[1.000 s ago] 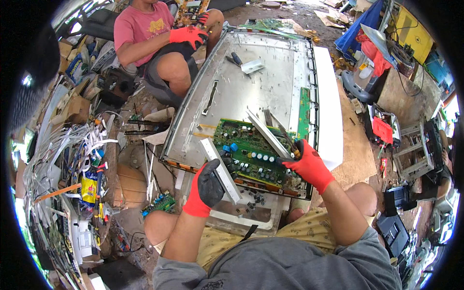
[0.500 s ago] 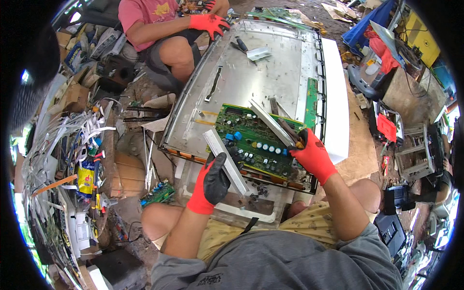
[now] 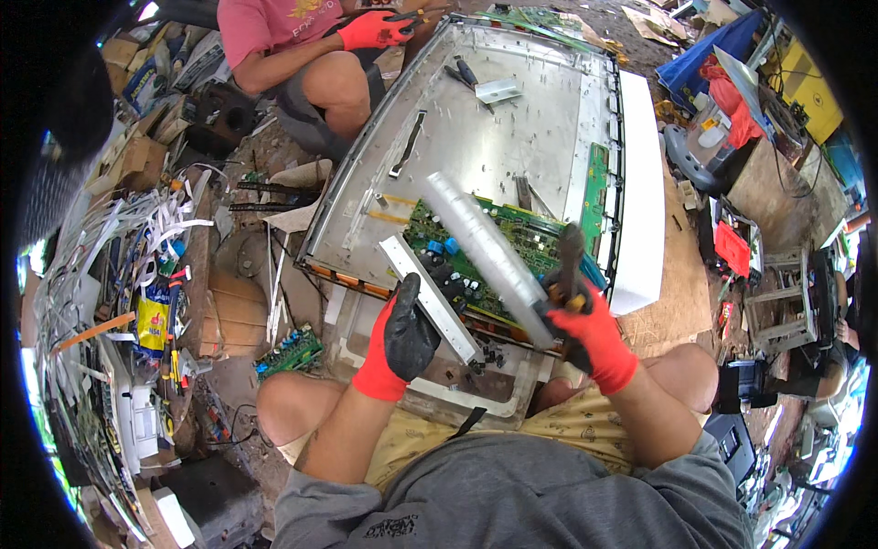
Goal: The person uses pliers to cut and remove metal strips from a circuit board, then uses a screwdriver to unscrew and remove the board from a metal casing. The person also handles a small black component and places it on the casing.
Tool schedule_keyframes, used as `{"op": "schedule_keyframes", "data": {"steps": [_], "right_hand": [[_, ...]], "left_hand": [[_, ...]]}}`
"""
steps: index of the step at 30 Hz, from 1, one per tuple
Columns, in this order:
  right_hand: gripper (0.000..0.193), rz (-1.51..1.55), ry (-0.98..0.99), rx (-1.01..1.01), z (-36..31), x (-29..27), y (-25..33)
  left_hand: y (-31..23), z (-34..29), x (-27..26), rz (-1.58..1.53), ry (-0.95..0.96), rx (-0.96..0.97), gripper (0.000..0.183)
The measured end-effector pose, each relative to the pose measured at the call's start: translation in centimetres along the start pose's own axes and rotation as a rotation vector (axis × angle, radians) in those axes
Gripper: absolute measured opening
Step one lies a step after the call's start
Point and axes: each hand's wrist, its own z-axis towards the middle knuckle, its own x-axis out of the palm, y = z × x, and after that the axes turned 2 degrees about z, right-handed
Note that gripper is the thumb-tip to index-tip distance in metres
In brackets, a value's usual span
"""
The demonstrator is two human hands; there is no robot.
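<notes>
My left hand (image 3: 402, 334), in a red glove with a black palm, is closed around a silver metal bar (image 3: 430, 297) that slants over the near edge of a large flat metal panel (image 3: 485, 137). My right hand (image 3: 590, 334), gloved alike, grips a second, longer metal bar (image 3: 485, 247), smeared by motion. In that same hand stands a dark tool (image 3: 571, 261) with a yellowish part; its kind is unclear. Below both bars, a green circuit board (image 3: 521, 233) with blue and black components lies on the panel, partly covered by the right bar.
Across the panel sits a person in a pink shirt with a red-gloved hand (image 3: 377, 29). A dark-handled tool (image 3: 465, 73) and a small metal plate (image 3: 498, 90) lie on the panel. White foam (image 3: 640, 201) lines its right side. Scrap strips (image 3: 101, 265) pile up at left.
The right hand's bar has lifted and swung toward me, and the dark tool now points upward. The left hand's bar has barely moved. The other person's hand has drawn back from the panel.
</notes>
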Motion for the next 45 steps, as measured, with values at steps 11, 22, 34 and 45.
{"op": "schedule_keyframes", "data": {"steps": [11, 22, 34, 45], "right_hand": [[0.05, -0.453, 0.256, -0.099, -2.8, 4.9, -3.9], [0.049, -0.227, -0.105, -0.116, 1.9, -1.0, 1.7], [0.07, -1.256, -0.6, -0.074, 8.8, -7.2, -0.4], [0.058, -0.745, -0.241, -0.546, 3.7, -1.8, 2.7]], "left_hand": [[2.0, -0.7, 0.2, 0.253, -0.077, 0.05, 0.045], [-2.5, -1.5, -0.5, 0.165, -0.189, 0.24, 0.046], [0.7, -1.1, -3.2, 0.227, -0.304, 0.18, 0.015], [1.4, -1.7, -0.1, 0.262, -0.314, 0.088, 0.018]]}}
